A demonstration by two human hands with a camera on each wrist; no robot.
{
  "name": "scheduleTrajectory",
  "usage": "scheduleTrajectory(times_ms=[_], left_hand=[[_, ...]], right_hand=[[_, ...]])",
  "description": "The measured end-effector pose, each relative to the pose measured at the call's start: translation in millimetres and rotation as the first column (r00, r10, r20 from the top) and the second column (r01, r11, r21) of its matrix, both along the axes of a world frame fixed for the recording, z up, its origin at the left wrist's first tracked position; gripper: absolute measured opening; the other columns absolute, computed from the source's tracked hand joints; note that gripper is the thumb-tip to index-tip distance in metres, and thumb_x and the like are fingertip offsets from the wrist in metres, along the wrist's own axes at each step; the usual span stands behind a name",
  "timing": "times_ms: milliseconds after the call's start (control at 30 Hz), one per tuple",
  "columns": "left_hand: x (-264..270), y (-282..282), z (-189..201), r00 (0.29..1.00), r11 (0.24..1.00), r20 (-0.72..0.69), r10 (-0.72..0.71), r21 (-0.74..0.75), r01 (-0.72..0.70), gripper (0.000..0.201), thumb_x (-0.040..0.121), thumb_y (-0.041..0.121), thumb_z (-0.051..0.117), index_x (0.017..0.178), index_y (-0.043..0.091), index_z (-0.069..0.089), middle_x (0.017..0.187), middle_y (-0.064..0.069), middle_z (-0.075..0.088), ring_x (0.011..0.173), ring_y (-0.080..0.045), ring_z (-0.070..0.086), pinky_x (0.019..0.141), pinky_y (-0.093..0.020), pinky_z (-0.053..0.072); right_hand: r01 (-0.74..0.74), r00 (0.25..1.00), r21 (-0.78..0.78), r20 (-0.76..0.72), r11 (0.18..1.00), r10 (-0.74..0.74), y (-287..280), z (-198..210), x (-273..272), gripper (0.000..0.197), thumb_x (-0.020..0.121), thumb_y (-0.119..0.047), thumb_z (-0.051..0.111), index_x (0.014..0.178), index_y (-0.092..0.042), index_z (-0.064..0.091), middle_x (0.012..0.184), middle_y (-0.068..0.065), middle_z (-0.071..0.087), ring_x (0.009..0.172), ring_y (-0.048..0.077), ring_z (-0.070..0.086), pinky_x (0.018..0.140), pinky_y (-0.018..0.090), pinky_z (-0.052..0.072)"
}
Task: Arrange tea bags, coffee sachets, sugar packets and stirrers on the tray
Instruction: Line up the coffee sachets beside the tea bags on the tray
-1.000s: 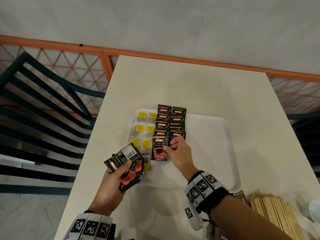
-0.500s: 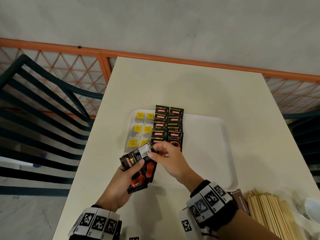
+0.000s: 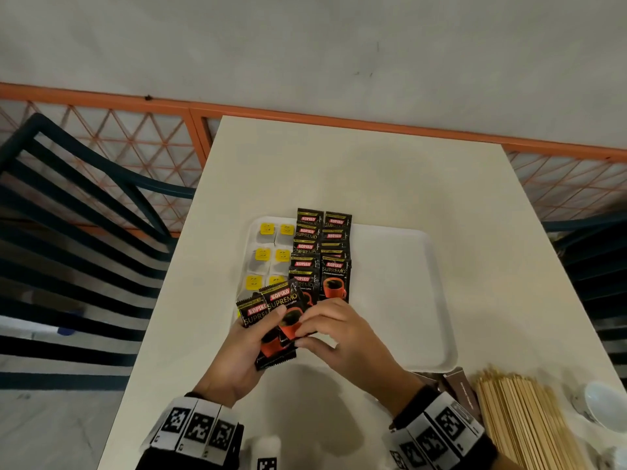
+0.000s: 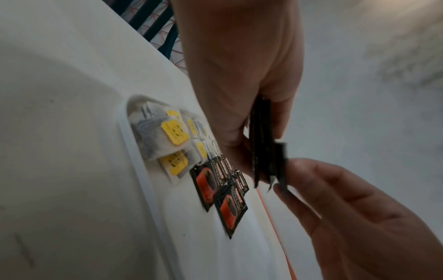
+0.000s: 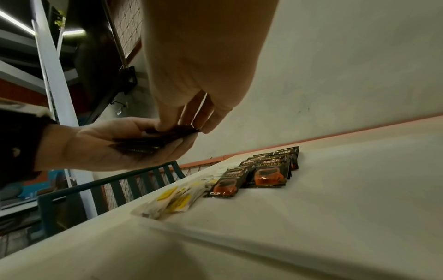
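In the head view, the left hand (image 3: 242, 354) grips a small stack of black coffee sachets (image 3: 271, 320), with its thumb lying across the front of them. The right hand (image 3: 336, 337) meets it from the right, and its fingers (image 3: 307, 329) pinch the edge of the top sachet. Both hands are over the near left part of the white tray (image 3: 437, 300), which lies on the pale bench (image 3: 373, 171). Just beyond the fingers, two rows of sachets (image 3: 334, 266) lie overlapped on the tray, and to the left of them are tea bags (image 3: 263, 256) with yellow tags. Near the right wrist, wooden stirrers (image 3: 519, 422) lie on the bench beside brown packets (image 3: 463, 390). In the left wrist view, the left hand (image 4: 239, 75) curls around the stack (image 4: 262, 144), seen from the edge, and the right hand's fingers (image 4: 309, 181) hold its lower corner; the tea bags (image 4: 165, 140) lie below. In the right wrist view, the right hand (image 5: 191, 75) reaches down with thumb and fingers closed on the top sachet in the left hand (image 5: 107, 145); the rows on the tray (image 5: 266, 168) are farther away.
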State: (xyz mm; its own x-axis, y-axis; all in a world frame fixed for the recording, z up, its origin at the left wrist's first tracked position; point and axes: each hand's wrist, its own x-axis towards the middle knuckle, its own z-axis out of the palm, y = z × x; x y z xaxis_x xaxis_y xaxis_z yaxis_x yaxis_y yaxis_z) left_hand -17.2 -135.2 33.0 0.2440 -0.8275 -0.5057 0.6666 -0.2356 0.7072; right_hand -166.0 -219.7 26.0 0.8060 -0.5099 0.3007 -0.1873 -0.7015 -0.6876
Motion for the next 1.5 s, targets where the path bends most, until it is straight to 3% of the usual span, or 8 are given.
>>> scheduleTrajectory(times_ms=[200, 400, 633, 967, 1100, 1200, 1300, 1500], left_hand=[[-3.7, 0.5, -0.7, 0.994, 0.999, 0.095, -0.051, 0.020, 0.050, 0.041, 0.077, 0.014, 0.062, 0.117, 0.009, 0.060, 0.105, -0.019, 0.070, 0.089, -0.033, 0.069, 0.065, -0.039, 0.057], [-6.6, 6.2, -7.4, 0.991, 0.990, 0.063, -0.119, 0.081, 0.114, 0.030, 0.086, 0.008, 0.056, 0.115, 0.014, 0.061, 0.105, -0.016, 0.071, 0.090, -0.031, 0.069, 0.070, -0.039, 0.057], [2.9, 10.4, -18.0, 0.997, 0.987, 0.044, -0.057, 0.152, 0.049, 0.038, 0.090, 0.003, 0.046, 0.120, 0.021, 0.058, 0.107, -0.014, 0.070, 0.084, -0.025, 0.070, 0.062, -0.033, 0.055], [3.0, 12.3, -16.5, 0.998, 0.989, 0.047, -0.051, 0.138, 0.044, 0.038, 0.090, 0.003, 0.049, 0.119, 0.025, 0.059, 0.111, -0.011, 0.068, 0.085, -0.023, 0.070, 0.059, -0.033, 0.055], [1.0, 10.9, -15.8, 0.998, 0.990, 0.058, -0.039, 0.136, 0.031, 0.034, 0.087, 0.004, 0.055, 0.113, 0.025, 0.061, 0.098, -0.008, 0.073, 0.080, -0.021, 0.072, 0.056, -0.032, 0.056], [0.5, 9.3, -13.5, 0.997, 0.992, 0.069, -0.042, 0.125, 0.033, 0.033, 0.085, 0.004, 0.058, 0.109, 0.026, 0.061, 0.094, -0.007, 0.074, 0.080, -0.023, 0.072, 0.057, -0.034, 0.058], [-0.5, 7.8, -10.0, 0.995, 0.992, 0.086, -0.047, 0.120, 0.036, 0.029, 0.083, 0.005, 0.060, 0.105, 0.024, 0.063, 0.094, -0.008, 0.074, 0.081, -0.025, 0.072, 0.058, -0.036, 0.058], [1.0, 9.5, -9.3, 0.996, 0.995, 0.086, -0.003, 0.102, -0.006, 0.024, 0.088, 0.007, 0.054, 0.110, 0.014, 0.061, 0.094, -0.013, 0.074, 0.079, -0.025, 0.072, 0.056, -0.033, 0.057]], right_hand=[[0.324, 0.943, 0.532, -0.112, 0.782, -0.314, -1.5, 2.6, -0.1, 0.019, 0.081, -0.025, 0.070, 0.098, -0.024, 0.065, 0.092, -0.012, 0.065, 0.087, 0.002, 0.060, 0.073, 0.014, 0.047], [0.376, 0.923, 0.666, -0.210, 0.644, -0.322, -6.7, -8.6, -2.9, 0.019, 0.081, -0.016, 0.070, 0.082, -0.032, 0.060, 0.078, -0.009, 0.064, 0.072, 0.008, 0.059, 0.069, 0.024, 0.049], [0.549, 0.774, 0.751, -0.291, 0.367, -0.562, -32.2, -21.9, -8.9, 0.012, 0.087, -0.007, 0.060, 0.098, -0.011, 0.062, 0.090, 0.006, 0.067, 0.078, 0.016, 0.062, 0.060, 0.019, 0.052], [0.695, 0.699, 0.552, -0.369, 0.461, -0.612, -48.1, -38.4, -2.2, 0.013, 0.084, -0.013, 0.066, 0.091, -0.013, 0.056, 0.078, 0.003, 0.064, 0.066, 0.015, 0.060, 0.071, 0.030, 0.055], [0.715, 0.697, 0.401, -0.345, 0.573, -0.629, -47.3, -35.7, 0.1, 0.013, 0.083, -0.014, 0.066, 0.089, -0.016, 0.054, 0.082, -0.001, 0.058, 0.069, 0.004, 0.051, 0.062, 0.010, 0.039], [0.632, 0.775, 0.388, -0.319, 0.671, -0.546, -38.7, -22.2, 4.2, 0.006, 0.089, -0.023, 0.059, 0.089, -0.017, 0.059, 0.088, -0.001, 0.063, 0.076, 0.009, 0.055, 0.063, 0.009, 0.037], [0.403, 0.912, 0.548, -0.306, 0.733, -0.273, -24.8, -4.5, 7.4, 0.017, 0.091, -0.031, 0.054, 0.097, -0.019, 0.065, 0.084, -0.009, 0.065, 0.078, 0.006, 0.059, 0.065, 0.011, 0.041], [0.265, 0.960, 0.704, -0.259, 0.658, -0.110, -15.9, -0.7, 4.9, 0.009, 0.087, -0.012, 0.062, 0.095, -0.010, 0.064, 0.077, -0.005, 0.064, 0.065, 0.009, 0.060, 0.056, 0.020, 0.049]])
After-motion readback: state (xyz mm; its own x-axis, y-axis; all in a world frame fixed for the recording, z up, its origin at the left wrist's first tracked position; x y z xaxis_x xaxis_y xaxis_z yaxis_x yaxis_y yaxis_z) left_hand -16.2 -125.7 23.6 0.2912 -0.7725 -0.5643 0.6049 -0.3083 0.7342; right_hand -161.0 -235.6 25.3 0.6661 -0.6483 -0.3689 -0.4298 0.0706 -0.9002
